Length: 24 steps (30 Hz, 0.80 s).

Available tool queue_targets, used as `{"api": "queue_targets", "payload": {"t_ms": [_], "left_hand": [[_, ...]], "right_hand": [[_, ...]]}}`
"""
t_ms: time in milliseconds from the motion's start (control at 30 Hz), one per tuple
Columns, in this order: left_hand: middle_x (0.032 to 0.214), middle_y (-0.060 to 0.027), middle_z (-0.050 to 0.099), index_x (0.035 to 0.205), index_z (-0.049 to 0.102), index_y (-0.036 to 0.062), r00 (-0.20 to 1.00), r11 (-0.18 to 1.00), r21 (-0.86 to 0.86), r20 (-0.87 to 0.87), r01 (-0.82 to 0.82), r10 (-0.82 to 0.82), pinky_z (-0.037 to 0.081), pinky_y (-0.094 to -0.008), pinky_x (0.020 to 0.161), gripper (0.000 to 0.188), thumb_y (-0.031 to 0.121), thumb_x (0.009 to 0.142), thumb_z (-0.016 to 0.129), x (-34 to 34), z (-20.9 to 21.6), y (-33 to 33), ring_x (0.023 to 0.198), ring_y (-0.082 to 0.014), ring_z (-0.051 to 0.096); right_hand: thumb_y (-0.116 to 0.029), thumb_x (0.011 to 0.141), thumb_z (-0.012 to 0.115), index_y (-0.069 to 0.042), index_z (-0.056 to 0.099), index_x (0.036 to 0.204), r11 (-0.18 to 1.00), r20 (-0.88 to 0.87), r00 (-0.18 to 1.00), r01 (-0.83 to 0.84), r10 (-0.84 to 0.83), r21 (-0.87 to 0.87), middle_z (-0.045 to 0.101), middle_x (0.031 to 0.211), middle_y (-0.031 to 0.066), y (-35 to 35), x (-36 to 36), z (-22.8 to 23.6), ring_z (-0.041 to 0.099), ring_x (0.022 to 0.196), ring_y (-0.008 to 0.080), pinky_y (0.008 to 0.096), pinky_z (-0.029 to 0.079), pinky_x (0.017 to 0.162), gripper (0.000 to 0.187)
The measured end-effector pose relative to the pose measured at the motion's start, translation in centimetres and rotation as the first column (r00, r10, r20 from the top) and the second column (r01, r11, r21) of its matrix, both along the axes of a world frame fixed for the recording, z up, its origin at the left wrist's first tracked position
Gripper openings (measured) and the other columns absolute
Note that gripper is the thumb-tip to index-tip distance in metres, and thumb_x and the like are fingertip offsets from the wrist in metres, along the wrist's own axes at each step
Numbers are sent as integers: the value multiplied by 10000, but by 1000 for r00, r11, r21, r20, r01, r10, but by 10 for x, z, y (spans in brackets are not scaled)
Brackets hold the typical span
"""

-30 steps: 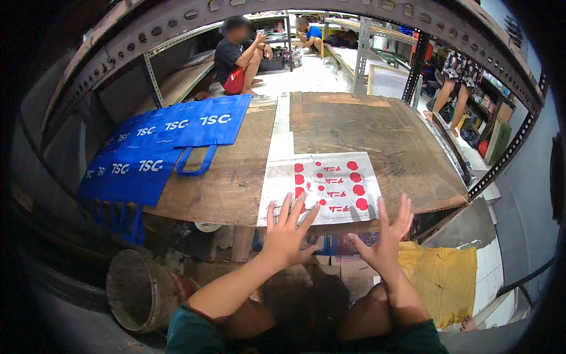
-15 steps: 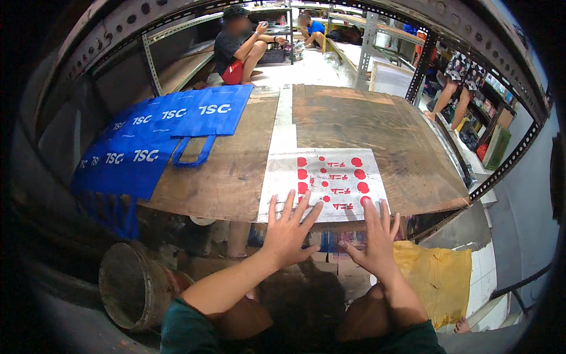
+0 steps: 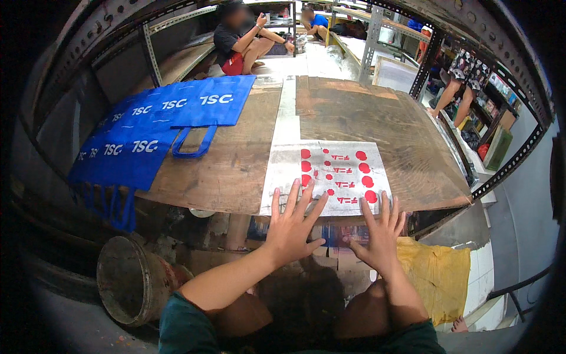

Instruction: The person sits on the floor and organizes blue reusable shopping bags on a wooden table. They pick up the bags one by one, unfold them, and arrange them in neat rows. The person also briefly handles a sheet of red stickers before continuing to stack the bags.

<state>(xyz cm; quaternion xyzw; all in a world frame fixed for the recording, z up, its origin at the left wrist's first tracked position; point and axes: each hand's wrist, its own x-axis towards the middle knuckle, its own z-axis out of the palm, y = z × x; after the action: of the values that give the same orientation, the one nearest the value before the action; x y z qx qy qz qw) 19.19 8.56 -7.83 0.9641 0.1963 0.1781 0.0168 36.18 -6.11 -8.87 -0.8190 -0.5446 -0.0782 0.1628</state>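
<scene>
red-dotted white sheet (image 3: 346, 177), white-lettered blue bags (image 3: 132, 133), yellow sack (image 3: 437, 280)

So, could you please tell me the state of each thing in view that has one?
White sheet: lying flat on the wooden worktop
Left hand: open, fingers spread over the sheet
Right hand: open, fingers spread at the sheet's near right corner
Blue bags: laid flat, some handles hanging off the near side
Bucket: uncovered, stained
Yellow sheet: creased

On the tabletop (image 3: 218, 183), bags (image 3: 177, 112) lie left of the sheet (image 3: 345, 174).
</scene>
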Motion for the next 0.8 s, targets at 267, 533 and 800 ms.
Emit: {"api": "queue_targets", "payload": {"t_ms": [267, 533, 800], "left_hand": [[1475, -176, 249, 1426, 300, 109, 998, 999, -24, -59, 33, -34, 109, -633, 1053, 937, 476, 673, 720, -1, -12, 3, 1376, -390, 171], [1482, -188, 224, 1429, 303, 119, 999, 1000, -21, 48, -2, 3, 115, -619, 1057, 931, 477, 676, 717, 4, 1, -2, 1368, -407, 173], [1481, -196, 211, 1433, 286, 114, 999, 999, -29, 11, 34, -34, 102, -624, 1057, 971, 484, 655, 733, 12, -9, 0, 1372, -410, 163]], "right_hand": [[-495, 641, 764, -83, 189, 1455, 850, 38, 995, -100, 94, 518, 135, 1454, 305, 3, 2, -8, 85, 1353, 485, 642, 76, 1031, 1078], [-523, 589, 766, -163, 204, 1469, 980, 25, 993, -109, 115, -166, 67, 1511, 237, 6, -2, -4, 29, 1370, 491, 672, 62, 1033, 1104], [-525, 595, 777, -121, 198, 1465, 909, 4, 998, -55, 59, 414, 78, 1486, 289, 6, 12, -9, 53, 1364, 493, 648, 70, 1029, 1120]]}}
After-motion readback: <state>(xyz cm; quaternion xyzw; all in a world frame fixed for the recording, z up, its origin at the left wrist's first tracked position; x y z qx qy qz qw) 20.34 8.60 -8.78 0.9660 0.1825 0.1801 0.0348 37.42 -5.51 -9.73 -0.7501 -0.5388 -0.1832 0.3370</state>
